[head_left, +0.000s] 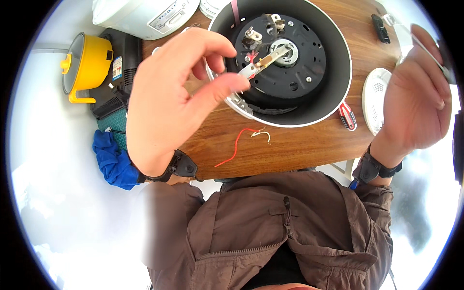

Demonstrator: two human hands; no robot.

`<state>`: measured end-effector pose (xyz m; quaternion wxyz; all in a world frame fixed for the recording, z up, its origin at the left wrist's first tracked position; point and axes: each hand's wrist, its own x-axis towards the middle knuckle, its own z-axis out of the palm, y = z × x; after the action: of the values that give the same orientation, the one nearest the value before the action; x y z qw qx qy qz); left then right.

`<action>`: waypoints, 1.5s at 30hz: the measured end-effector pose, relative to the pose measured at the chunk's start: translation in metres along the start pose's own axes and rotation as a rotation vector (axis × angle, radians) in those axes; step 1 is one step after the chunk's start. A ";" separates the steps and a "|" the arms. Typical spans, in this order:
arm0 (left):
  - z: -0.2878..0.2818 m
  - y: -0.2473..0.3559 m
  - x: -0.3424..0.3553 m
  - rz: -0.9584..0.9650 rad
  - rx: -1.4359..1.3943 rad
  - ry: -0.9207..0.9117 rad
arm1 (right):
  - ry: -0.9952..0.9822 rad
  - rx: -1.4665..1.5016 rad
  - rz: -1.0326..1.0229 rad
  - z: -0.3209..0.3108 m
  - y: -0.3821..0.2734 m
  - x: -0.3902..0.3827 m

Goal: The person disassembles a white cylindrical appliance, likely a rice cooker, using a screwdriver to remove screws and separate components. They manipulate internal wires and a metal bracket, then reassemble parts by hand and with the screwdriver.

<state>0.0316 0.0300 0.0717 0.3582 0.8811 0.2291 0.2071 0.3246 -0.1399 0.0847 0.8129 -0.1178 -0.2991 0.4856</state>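
Note:
My left hand [166, 94] pinches a small flat metal strip [260, 64] between thumb and forefinger, holding it over the open round shell of an appliance [338, 72]. Inside the shell a black base plate [299, 67] shows metal terminals and a central silver disc. My right hand [419, 99] is raised at the right edge, fingers curled around a clear object [425, 46] that I cannot make out well. A loose red wire [235, 145] with a metal end lies on the wooden table [290, 150] in front of the shell.
A red-and-black-handled screwdriver [347, 116] and a white round vented part [376, 99] lie right of the shell. A white appliance body [145, 17] stands at the back left. A yellow pot [87, 65], a black tool and blue cloth [113, 162] sit at the left.

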 end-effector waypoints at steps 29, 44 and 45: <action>0.004 -0.025 0.020 0.001 -0.095 -0.298 | 0.035 -1.365 0.134 0.000 0.081 -0.042; 0.004 -0.016 0.017 0.042 -0.113 -0.237 | 0.189 -1.201 0.454 0.032 0.089 -0.031; 0.004 -0.015 0.016 0.039 -0.119 -0.233 | 0.201 -1.190 0.464 0.033 0.091 -0.030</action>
<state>0.0425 0.0459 0.0614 0.4298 0.8807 0.1562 0.1235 0.2293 -0.1234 0.0563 0.5066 -0.6549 -0.4064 0.3864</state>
